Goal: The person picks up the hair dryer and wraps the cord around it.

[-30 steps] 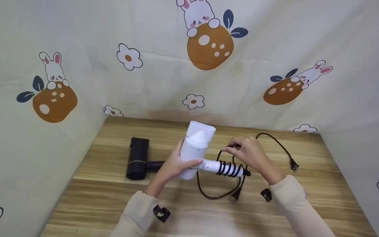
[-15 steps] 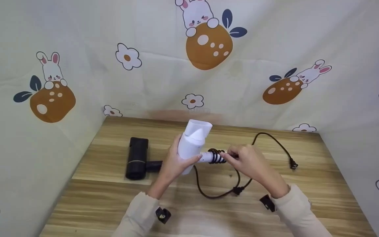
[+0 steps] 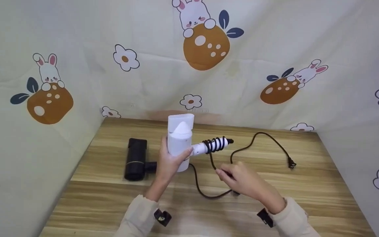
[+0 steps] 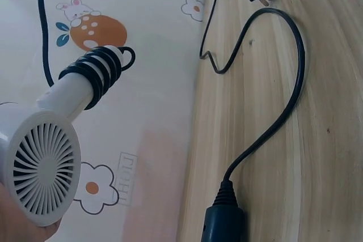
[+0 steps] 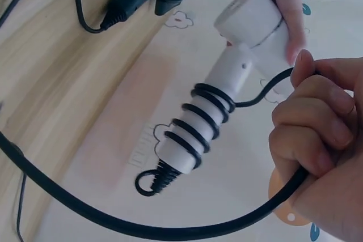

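In the head view my left hand (image 3: 168, 163) grips the body of a white hair dryer (image 3: 179, 144), its flat nozzle pointing away toward the wall. Several turns of black cord (image 3: 214, 144) circle the handle, which slants up to the right. My right hand (image 3: 242, 179) holds the cord below the handle, with a short length running from the fingers to the coils. In the right wrist view the curled fingers (image 5: 309, 106) of that hand hold the cord, and a long loop hangs below. The dryer's round vent grille (image 4: 46, 168) faces the left wrist camera.
A black hair dryer (image 3: 136, 161) lies on the wooden table (image 3: 110, 204) at the left, its handle partly behind my left hand. The white dryer's loose cord trails right to a plug (image 3: 291, 163). Behind the table hangs a patterned cloth (image 3: 156, 82).
The white hair dryer has shifted left, and its handle has swung from slanting down to slanting up. My right hand, holding the cord, has moved from above the handle to below it.
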{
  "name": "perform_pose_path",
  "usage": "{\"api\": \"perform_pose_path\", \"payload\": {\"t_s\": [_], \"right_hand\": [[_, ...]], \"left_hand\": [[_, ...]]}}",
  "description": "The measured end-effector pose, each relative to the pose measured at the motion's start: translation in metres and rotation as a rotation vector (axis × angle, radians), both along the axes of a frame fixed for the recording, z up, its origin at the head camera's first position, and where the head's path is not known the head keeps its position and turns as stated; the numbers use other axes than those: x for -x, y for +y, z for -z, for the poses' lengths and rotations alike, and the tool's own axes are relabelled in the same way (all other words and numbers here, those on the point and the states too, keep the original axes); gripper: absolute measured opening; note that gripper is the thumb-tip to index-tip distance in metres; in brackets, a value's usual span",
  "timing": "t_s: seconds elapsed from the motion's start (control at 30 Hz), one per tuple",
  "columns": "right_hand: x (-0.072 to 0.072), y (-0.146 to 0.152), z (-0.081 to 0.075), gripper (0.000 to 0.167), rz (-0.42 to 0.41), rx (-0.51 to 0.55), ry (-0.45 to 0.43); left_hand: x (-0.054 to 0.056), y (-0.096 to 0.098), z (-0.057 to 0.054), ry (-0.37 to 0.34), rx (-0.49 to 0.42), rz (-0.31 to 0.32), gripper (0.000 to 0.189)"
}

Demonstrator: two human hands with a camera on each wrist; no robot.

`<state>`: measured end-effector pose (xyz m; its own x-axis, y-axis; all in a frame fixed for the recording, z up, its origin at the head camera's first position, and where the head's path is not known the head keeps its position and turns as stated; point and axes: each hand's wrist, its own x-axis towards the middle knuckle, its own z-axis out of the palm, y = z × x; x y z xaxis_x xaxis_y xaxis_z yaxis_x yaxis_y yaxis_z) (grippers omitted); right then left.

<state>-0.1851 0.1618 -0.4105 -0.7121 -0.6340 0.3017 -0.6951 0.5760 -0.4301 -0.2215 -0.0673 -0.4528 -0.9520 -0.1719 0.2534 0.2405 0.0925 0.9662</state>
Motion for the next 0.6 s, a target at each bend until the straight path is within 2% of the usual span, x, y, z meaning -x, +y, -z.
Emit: {"api": "perform_pose_path", "payload": {"t_s": [0.2,0.33,0.5,0.6], "right_hand": [[-0.002,-0.001,0.014,0.021,-0.060,0.005,-0.146],[-0.002,-0.001,0.026,0.020,-0.039,0.023,-0.238],[0.002,-0.002,0.040,0.023,0.023,0.030,-0.304],[0.007,-0.004,0.046,0.025,0.065,0.046,-0.376]], "left_hand": [[-0.005,0.004,-0.005,0.013,-0.044,-0.009,0.077],[-0.010,0.006,-0.008,0.025,-0.100,0.006,0.078],[-0.014,0.007,-0.012,0.002,-0.188,0.039,0.075],[-0.016,0.007,-0.015,-0.012,-0.236,0.065,0.074]]}}
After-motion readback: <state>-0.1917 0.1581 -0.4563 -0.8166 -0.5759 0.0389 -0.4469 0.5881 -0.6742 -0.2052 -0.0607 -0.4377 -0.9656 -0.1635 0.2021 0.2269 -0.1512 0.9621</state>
